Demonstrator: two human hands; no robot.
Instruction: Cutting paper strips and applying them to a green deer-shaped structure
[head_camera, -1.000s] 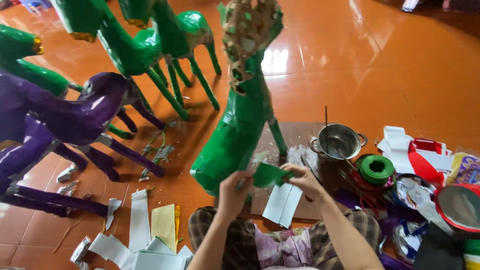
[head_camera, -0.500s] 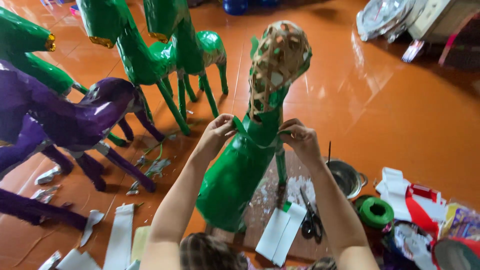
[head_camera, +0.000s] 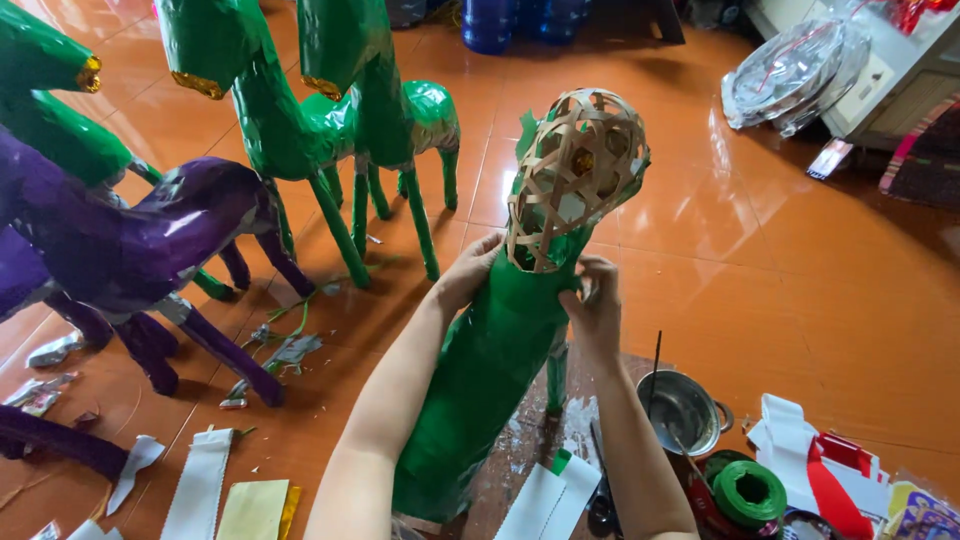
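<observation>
A tall animal figure (head_camera: 490, 370) wrapped in shiny green paper stands in front of me. Its head (head_camera: 575, 175) is a bare woven bamboo frame with a gold eye. My left hand (head_camera: 470, 272) presses flat on the green paper at the left of the neck, just under the head. My right hand (head_camera: 595, 310) pinches the green paper on the right side of the neck. Both forearms reach up from the bottom edge.
Finished green horse figures (head_camera: 330, 110) and purple ones (head_camera: 120, 240) stand on the orange tiled floor at left. White and yellow paper strips (head_camera: 200, 490) lie at bottom left. A metal pot (head_camera: 685, 410), a green string roll (head_camera: 748, 493), scissors and paper scraps sit at bottom right.
My hands rose from my lap, where they held a green paper piece, to the figure's neck. Now they press the paper just under the woven head.
</observation>
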